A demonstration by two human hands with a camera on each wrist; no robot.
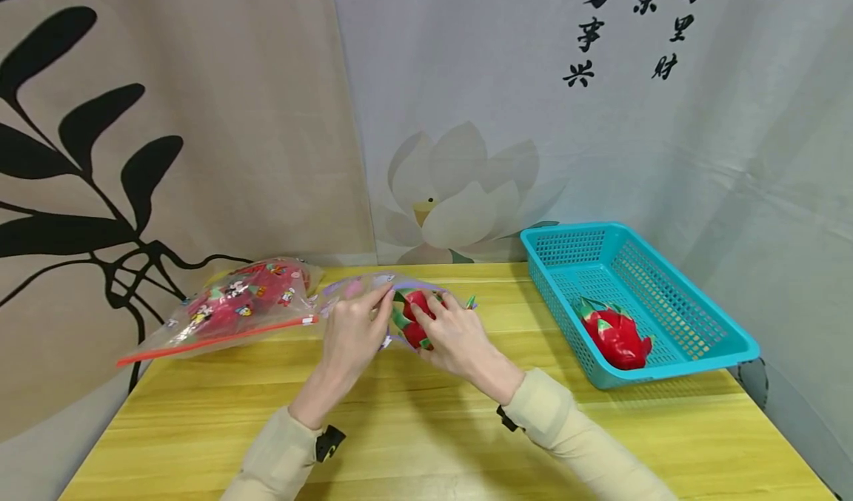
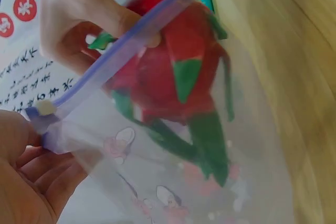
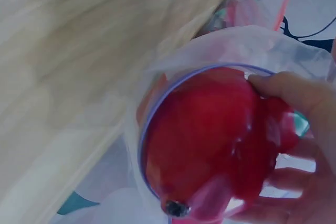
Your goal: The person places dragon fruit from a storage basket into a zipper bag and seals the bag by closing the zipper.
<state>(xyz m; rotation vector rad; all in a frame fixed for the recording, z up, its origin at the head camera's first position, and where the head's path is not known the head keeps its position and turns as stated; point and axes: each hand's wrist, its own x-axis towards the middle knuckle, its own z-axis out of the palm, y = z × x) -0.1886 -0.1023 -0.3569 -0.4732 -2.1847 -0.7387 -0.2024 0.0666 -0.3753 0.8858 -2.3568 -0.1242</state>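
A clear zip bag with a purple seal (image 2: 113, 59) and a printed pattern hangs with its mouth apart. My left hand (image 1: 356, 331) pinches the bag's rim beside the slider (image 2: 44, 109). In my right hand (image 1: 460, 334) is a red dragon fruit (image 1: 412, 322) with green scales, gripped from its outer side. The fruit (image 3: 210, 129) sits in the bag's mouth with the purple rim around it. Through the clear plastic in the left wrist view, its green tips (image 2: 207, 140) point down into the bag.
To the left, a filled clear zip bag (image 1: 243, 301) with a red seal and cartoon prints lies on the wooden table (image 1: 400, 427). A blue perforated basket (image 1: 680, 279) stands at the right, with another dragon fruit (image 1: 616, 336) inside. Behind the table hangs a printed curtain (image 1: 453, 57).
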